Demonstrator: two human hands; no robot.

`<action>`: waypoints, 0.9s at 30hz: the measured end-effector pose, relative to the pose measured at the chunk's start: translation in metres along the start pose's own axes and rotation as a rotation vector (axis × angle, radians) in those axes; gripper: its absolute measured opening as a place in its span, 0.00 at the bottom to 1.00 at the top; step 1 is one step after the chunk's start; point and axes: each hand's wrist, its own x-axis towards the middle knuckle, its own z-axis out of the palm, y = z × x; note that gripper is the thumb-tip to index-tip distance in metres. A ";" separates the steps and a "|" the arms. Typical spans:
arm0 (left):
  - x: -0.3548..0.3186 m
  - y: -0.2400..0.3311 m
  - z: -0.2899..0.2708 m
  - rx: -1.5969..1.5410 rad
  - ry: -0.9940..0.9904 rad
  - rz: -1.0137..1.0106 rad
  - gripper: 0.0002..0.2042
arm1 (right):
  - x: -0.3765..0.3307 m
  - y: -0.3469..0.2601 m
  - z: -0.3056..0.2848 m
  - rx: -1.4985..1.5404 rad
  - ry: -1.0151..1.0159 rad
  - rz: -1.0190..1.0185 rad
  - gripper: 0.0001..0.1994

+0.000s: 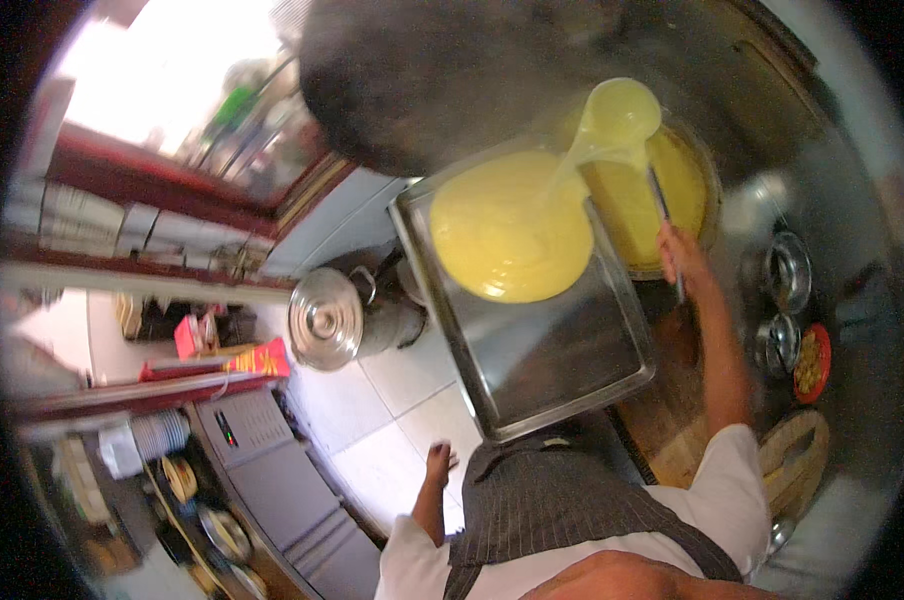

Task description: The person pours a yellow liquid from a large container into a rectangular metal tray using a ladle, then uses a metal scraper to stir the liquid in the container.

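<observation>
My right hand [680, 255] is closed round the dark handle of a ladle [622, 112]. The ladle's pale bowl is tipped over a rectangular metal tray [542, 345], and a stream of yellow liquid runs from it. A smooth, thick yellow pool [512, 235] covers the far part of the tray; bare metal shows in the near part. Right of the tray, under the ladle, a round pot [714, 205] holds more of the yellow liquid. My left hand [440, 463] hangs low at my side, holding nothing, its fingers loosely apart.
A lidded metal pot [324, 318] stands left of the tray, above the tiled floor [362, 410]. Metal bowls [787, 272] and a red dish [814, 362] sit on the right, by a round wooden board [794, 460]. A large dark round shape [402, 90] and steam fill the far side.
</observation>
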 end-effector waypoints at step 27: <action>0.066 -0.010 0.030 0.429 -0.061 0.213 0.11 | -0.082 0.001 0.133 -0.616 0.271 -0.285 0.19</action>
